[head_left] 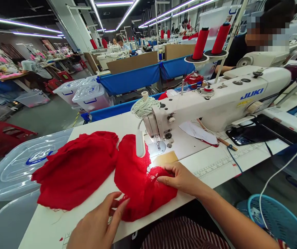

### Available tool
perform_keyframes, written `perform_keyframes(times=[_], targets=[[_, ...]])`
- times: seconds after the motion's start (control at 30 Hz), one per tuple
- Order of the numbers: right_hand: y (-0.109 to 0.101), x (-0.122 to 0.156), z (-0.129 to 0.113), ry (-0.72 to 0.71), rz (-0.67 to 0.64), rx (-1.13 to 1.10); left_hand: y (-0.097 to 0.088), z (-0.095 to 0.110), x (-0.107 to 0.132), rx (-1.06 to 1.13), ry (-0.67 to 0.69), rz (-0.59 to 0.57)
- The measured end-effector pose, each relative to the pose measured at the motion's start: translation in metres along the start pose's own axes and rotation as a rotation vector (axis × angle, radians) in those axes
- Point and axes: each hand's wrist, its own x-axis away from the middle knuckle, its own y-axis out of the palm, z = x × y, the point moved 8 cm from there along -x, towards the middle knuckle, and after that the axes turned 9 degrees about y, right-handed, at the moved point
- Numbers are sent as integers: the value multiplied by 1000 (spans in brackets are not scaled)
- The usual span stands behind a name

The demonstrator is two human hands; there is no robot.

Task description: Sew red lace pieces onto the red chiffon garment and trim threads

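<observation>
A piece of red lace-edged fabric (pixel 135 186) lies on the white table in front of the sewing machine (pixel 205 100). Its lace edge reaches up near the needle area. My right hand (pixel 181 178) pinches this fabric at its lace edge on the right, thumb and index finger closed on it. At the fabric's near left edge, my left hand (pixel 99 221) has thumb and index finger curled around a bit of lace; its other fingers are partly hidden. Left of this piece rests a stack of red fabric (pixel 78 169), apart from both hands.
A tan piece (pixel 165 158) lies by the needle plate. Phones (pixel 252 135), a paper pattern (pixel 199 133) and a printed ruler (pixel 221 162) are to the right. Clear plastic lids (pixel 34 162) stand left, a blue basket (pixel 278 218) below right. A co-worker (pixel 241 52) sits behind the machine.
</observation>
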Motion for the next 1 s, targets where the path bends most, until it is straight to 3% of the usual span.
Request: perform_keyframes(times=[0.07,0.13,0.2,0.3,0.4,0.57,0.87,1.0], targets=[[6,-5,-4,5,-63,-33,-10,14,-11,-90,113,129],[12,-8,-9,-2,-129,-52,-9,43,-23,-38,323,183],[15,-11,-13,-45,-161,-58,5,68,-39,102,432,93],[10,-17,-9,-69,-98,-124,28,84,-64,267,398,-73],[4,-22,0,-34,-24,-221,38,79,-83,469,322,-96],[-6,-21,3,-73,130,-27,53,64,-91,765,206,-126],[-14,-24,1,-89,296,118,62,67,-90,796,196,-256],[-8,-24,3,-58,223,75,62,68,-91,760,219,-271]])
